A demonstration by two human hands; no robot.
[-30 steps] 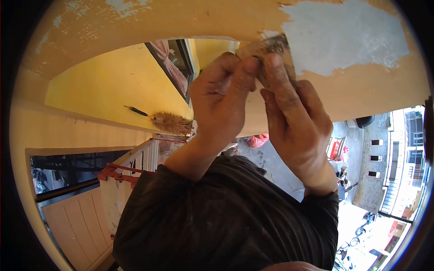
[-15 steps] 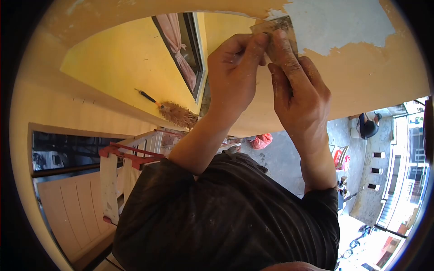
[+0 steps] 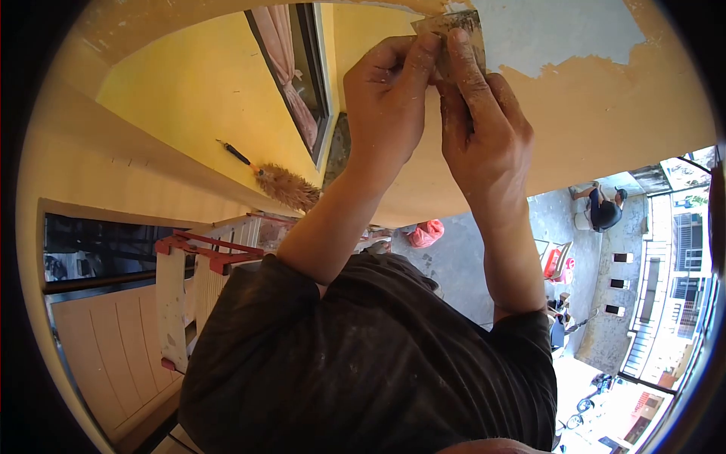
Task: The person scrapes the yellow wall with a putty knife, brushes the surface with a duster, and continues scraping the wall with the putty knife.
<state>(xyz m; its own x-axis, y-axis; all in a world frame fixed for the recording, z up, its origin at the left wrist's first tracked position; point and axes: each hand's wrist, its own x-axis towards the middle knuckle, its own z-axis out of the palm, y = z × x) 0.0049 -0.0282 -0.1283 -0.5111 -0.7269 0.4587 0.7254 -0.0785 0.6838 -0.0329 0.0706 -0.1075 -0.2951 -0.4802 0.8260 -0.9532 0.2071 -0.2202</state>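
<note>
A person in a dark short-sleeved shirt raises both hands, left (image 3: 488,144) and right (image 3: 389,98), pinching between their fingers a thin, flat, stained scraper blade (image 3: 467,24) against the orange-painted wall surface (image 3: 582,113), beside its ragged pale grey patch (image 3: 563,34).

a brown feather duster (image 3: 287,188) is near a window with a pink curtain (image 3: 280,45); a red bag (image 3: 426,234) rests on the grey floor (image 3: 461,265), and a person (image 3: 606,213) in dark clothes is beyond, at right.
</note>
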